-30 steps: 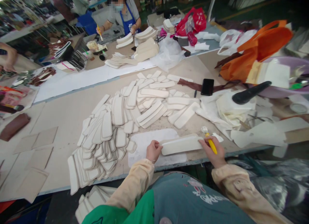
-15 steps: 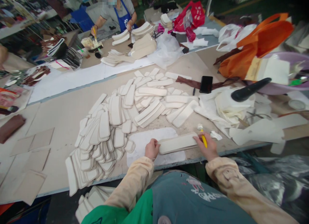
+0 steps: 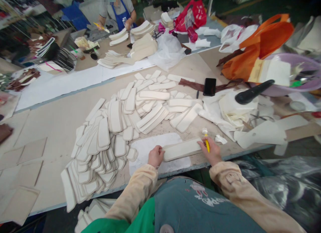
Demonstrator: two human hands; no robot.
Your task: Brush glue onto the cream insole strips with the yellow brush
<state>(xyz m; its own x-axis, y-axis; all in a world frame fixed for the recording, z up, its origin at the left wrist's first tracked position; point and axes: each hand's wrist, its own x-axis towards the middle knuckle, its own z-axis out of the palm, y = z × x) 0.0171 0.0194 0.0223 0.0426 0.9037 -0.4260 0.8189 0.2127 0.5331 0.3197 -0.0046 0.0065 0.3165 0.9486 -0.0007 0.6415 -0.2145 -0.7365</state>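
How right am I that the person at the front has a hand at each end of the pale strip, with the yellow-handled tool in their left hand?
One thing is wrong: the yellow-handled tool is in the right hand, not the left hand. The head view shows it, with a hand at each end of the pale strip.

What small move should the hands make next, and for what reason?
Probably align the pale strip with the layered edges showing beneath it: the left hand and right hand are at its opposite ends, well placed for small adjustments. The yellow-handled brush can stay in the right hand.
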